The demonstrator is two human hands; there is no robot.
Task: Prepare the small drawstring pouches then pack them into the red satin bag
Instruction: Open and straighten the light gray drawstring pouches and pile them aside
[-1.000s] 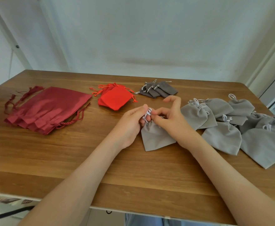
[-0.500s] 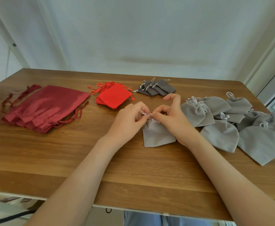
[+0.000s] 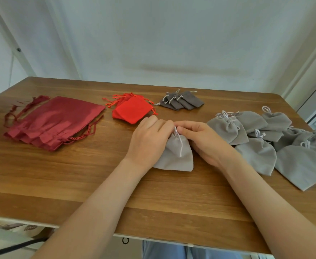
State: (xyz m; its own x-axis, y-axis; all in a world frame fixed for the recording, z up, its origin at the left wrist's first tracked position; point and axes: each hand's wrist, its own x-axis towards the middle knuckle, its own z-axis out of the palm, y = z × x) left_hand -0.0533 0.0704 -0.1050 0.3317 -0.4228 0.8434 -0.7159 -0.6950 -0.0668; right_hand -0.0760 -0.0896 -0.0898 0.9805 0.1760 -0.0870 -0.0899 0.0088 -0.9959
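Observation:
A light grey pouch [image 3: 175,156] lies on the table in front of me, its neck gathered. My left hand [image 3: 147,139] and my right hand [image 3: 204,141] both pinch it at the neck, fingertips meeting around its white drawstring [image 3: 179,144], whose loose end trails down the pouch's face. The dark red satin bags [image 3: 52,120] lie stacked flat at the left. Several more light grey pouches [image 3: 262,141] with tied cords are heaped to the right of my right hand.
Bright red small pouches [image 3: 132,111] and dark grey small pouches [image 3: 183,100] lie in two stacks behind my hands. The wooden table [image 3: 78,184] ends at a near edge below my forearms; a white wall stands behind it.
My hands have dropped lower onto the pouch's neck, and the right index finger, raised before, has curled down. A cord end now hangs over the pouch's front.

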